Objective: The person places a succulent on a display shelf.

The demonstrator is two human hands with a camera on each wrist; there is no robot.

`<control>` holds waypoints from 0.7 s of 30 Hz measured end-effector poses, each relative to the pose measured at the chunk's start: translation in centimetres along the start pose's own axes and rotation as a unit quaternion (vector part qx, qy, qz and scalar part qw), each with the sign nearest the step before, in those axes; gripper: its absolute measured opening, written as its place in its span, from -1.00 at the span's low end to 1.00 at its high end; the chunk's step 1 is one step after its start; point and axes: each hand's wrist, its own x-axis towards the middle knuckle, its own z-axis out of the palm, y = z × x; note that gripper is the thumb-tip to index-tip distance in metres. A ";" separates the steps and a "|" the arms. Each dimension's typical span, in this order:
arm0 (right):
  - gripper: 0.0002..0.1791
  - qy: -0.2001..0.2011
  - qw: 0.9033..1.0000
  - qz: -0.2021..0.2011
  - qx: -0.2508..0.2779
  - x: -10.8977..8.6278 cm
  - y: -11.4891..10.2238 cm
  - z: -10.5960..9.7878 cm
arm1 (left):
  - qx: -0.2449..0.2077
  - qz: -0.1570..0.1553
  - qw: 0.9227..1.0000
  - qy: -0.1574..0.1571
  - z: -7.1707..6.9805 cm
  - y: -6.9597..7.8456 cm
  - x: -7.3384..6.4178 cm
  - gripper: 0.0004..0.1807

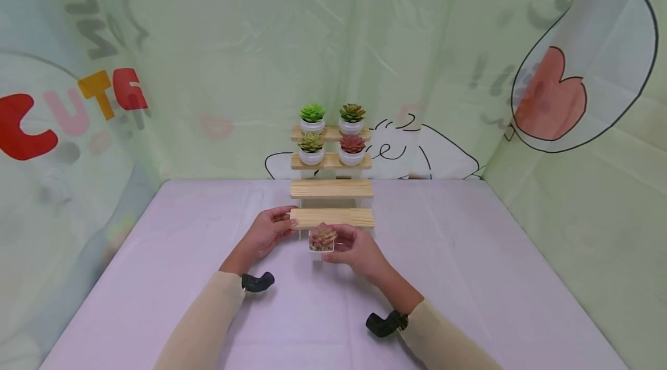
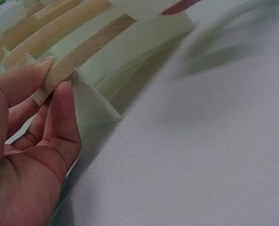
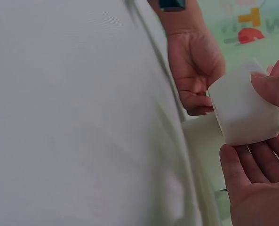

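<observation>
A pinkish succulent in a square white pot [image 1: 321,239] is gripped by my right hand [image 1: 359,251], in front of the lowest step of a wooden tiered plant stand [image 1: 331,189]. In the right wrist view the white pot [image 3: 245,106] sits between thumb and fingers. My left hand [image 1: 268,233] pinches the left end of the stand's lowest step; the left wrist view shows its thumb and fingers on that wooden slat [image 2: 83,52]. On the upper two steps stand a bright green succulent [image 1: 312,117], a brownish one [image 1: 352,117], a yellow-green one [image 1: 311,147] and a dark red one [image 1: 352,149], all in round white pots.
The stand is on a table with a pale lilac cloth [image 1: 448,266], near its back edge. Behind and at both sides hangs a light green printed curtain [image 1: 234,57]. Each wrist wears a black device, one on the left [image 1: 257,282] and one on the right [image 1: 386,323].
</observation>
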 end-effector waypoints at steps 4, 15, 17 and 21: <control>-0.32 0.017 1.000 -0.014 0.000 0.7 -1.2 -0.3 | -0.003 -0.002 1.000 0.003 0.0 0.0 0.0 -0.44; -0.29 0.043 0.999 -0.020 -0.019 2.7 -3.7 -1.0 | 0.003 -0.003 1.000 -0.001 0.0 0.0 -0.1 -0.44; -0.28 0.045 0.999 -0.017 -0.023 3.0 -4.0 -1.1 | 0.005 -0.003 1.000 -0.004 -0.1 0.0 -0.1 -0.43; -0.27 0.046 0.998 -0.017 -0.028 3.6 -4.5 -1.2 | 0.004 -0.006 1.000 -0.004 -0.1 0.1 -0.1 -0.43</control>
